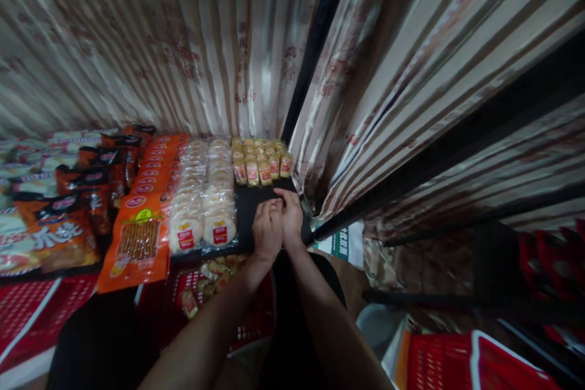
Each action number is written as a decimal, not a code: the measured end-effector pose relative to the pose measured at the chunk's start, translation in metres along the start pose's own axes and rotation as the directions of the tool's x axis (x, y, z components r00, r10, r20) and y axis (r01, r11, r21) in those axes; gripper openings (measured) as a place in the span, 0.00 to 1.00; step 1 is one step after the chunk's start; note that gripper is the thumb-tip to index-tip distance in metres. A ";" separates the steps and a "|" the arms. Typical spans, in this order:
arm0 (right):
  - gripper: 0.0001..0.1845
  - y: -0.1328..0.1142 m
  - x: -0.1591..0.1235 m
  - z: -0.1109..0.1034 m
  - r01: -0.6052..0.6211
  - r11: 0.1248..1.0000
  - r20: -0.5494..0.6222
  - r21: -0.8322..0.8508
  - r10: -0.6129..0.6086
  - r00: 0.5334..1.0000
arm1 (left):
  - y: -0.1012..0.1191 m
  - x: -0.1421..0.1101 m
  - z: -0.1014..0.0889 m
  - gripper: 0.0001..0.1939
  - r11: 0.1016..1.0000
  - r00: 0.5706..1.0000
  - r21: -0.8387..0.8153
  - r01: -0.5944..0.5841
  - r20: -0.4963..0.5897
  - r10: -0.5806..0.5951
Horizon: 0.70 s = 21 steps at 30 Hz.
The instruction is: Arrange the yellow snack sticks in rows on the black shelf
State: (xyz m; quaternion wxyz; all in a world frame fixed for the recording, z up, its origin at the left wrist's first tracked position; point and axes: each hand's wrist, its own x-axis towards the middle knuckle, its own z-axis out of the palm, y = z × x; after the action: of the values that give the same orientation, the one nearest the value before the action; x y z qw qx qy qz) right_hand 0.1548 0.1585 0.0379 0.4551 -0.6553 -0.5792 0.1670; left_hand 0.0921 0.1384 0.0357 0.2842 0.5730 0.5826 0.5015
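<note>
forearms [214, 317] stretched forward, left hand [268, 228] and right hand [291, 216] meeting just short of the gold packs [262, 161]

head view: both bare forearms run up from the bottom edge to a black shelf [247, 210], where the two hands are pressed together over its front right part, fingers bent and overlapping. whether something small sits between them, i cannot tell. the gold packs stand in a block at the back right of the shelf, just ahead of the fingertips and a little to the left, with a strip of bare black between. their front row runs left to right, each pack looking upright along its long axis; the right hand's fingertips are nearer to it. left of the hands lie two columns of pale rounds [219, 225] in clear wrap, then orange pouches [139, 241], then dark-topped snack bags [66, 231]. below the shelf's front edge, a red basket [251, 330] holds loose gold-wrapped pieces [189, 303], partly hidden by the left forearm.
</note>
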 end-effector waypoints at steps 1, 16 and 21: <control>0.18 -0.005 -0.006 -0.001 0.010 1.000 0.009 0.011 -0.011 1.000 | 0.000 -0.005 -0.006 0.16 1.000 1.000 -0.005 -0.011 -0.012 0.011; 0.13 -0.006 -0.162 0.058 -0.031 0.999 0.569 0.017 0.016 0.822 | -0.094 -0.135 -0.112 0.16 0.966 0.973 0.180 0.188 0.098 -0.207; 0.13 0.009 -0.176 0.105 -0.047 0.984 0.698 -0.171 0.155 0.699 | -0.138 -0.125 -0.132 0.19 0.810 0.849 0.511 0.287 0.255 -0.462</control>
State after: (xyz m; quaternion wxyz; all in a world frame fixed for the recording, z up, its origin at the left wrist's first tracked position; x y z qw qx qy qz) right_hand 0.0338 0.0417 -0.0796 0.1407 -0.6018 -0.6827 0.3897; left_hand -0.0577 0.0067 -0.0761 0.3408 0.5775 0.7227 0.1675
